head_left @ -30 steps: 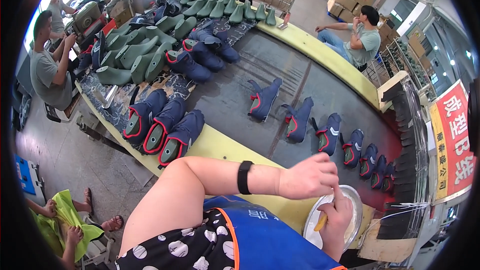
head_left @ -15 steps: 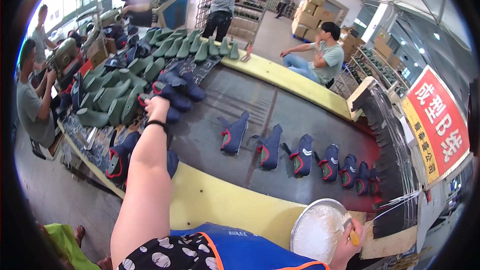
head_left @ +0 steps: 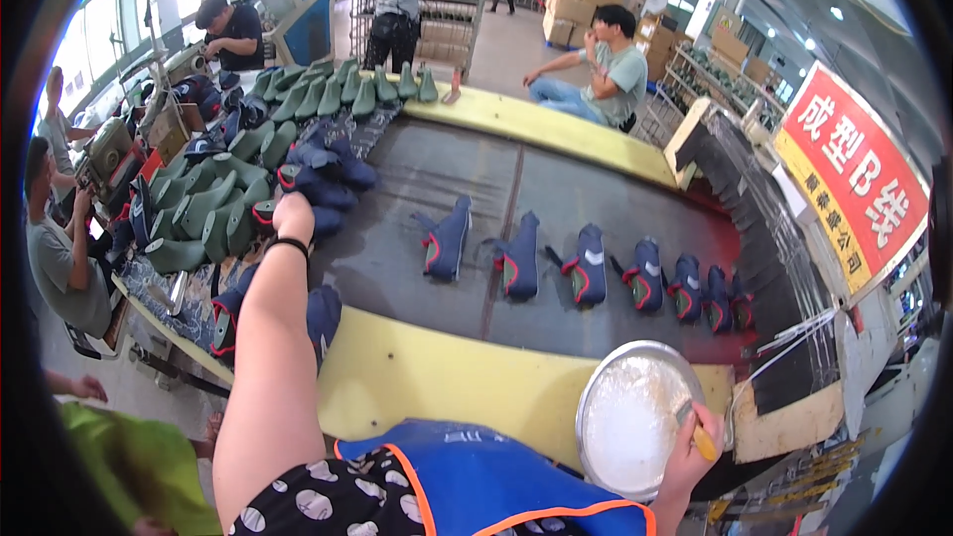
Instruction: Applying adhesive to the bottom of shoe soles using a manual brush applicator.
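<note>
At the left end of the belt, my left hand (head_left: 291,213) is closed on a navy shoe upper with red trim, in a cluster of similar uppers (head_left: 323,174). My fingers partly cover the piece I grip. My right hand (head_left: 687,455) holds a brush (head_left: 705,442) with a yellow handle, its bristles over a round metal bowl (head_left: 586,437) of white paste. The bowl is by the near yellow edge, in front of my blue apron. More navy uppers on green lasts, such as one nearby (head_left: 449,240), stand in a row along the dark belt.
Green shoe lasts (head_left: 213,194) are heaped on the left bench, with more standing behind. A yellow ledge (head_left: 556,129) borders the belt's far side, where a person (head_left: 611,69) sits. A red and yellow sign (head_left: 859,174) rises at right. Someone in green (head_left: 139,462) is close at lower left.
The view has shifted, so the belt and shoe uppers appear higher and farther left. My left hand stays at the uppers. The person in green at lower left shows more.
</note>
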`<state>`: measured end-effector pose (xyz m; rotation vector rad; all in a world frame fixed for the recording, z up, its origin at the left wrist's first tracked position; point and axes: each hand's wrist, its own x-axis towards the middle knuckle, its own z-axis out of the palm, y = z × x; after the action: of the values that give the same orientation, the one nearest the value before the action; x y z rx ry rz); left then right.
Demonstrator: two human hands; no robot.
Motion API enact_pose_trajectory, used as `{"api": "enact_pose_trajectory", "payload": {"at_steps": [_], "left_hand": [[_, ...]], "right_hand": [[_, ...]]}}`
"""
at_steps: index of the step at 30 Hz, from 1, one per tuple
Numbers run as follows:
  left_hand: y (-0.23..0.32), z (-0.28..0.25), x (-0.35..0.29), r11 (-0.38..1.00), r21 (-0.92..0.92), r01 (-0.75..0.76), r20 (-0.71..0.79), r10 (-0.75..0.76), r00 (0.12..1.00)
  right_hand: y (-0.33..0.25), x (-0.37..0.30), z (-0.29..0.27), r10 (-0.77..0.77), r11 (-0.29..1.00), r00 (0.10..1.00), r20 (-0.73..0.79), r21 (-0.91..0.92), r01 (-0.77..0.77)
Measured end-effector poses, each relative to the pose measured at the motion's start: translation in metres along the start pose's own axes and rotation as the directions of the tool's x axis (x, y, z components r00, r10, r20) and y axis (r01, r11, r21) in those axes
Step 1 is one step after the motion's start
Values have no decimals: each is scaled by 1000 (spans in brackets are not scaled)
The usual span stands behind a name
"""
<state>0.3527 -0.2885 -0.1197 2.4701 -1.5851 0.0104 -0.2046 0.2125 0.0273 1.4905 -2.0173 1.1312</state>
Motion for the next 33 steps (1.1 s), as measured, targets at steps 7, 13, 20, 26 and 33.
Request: {"api": "enact_pose_trajectory", "payload": {"at_steps": [7, 13, 20, 26, 33], "left_hand": [[60, -68, -51, 893, 119, -435, 52, 431, 901], [93, -116, -129, 729, -400, -555, 56, 624, 780], [116, -139, -241, 530, -848, -14, 456, 742, 491], [114, -45, -296, 604, -655, 454, 753, 576, 319], [81, 14, -342, 585, -739, -334, 407, 783, 470]], "right_hand": [[2, -7, 6, 3, 997, 1000, 3, 82, -3], [-4, 0, 9, -4, 999, 1000, 1, 38, 4], [7, -11, 13, 140, 982, 990, -34, 134, -134], [38, -36, 21, 714, 559, 694, 91, 522, -644], [81, -67, 35, 644, 666, 759, 96, 418, -618]]}}
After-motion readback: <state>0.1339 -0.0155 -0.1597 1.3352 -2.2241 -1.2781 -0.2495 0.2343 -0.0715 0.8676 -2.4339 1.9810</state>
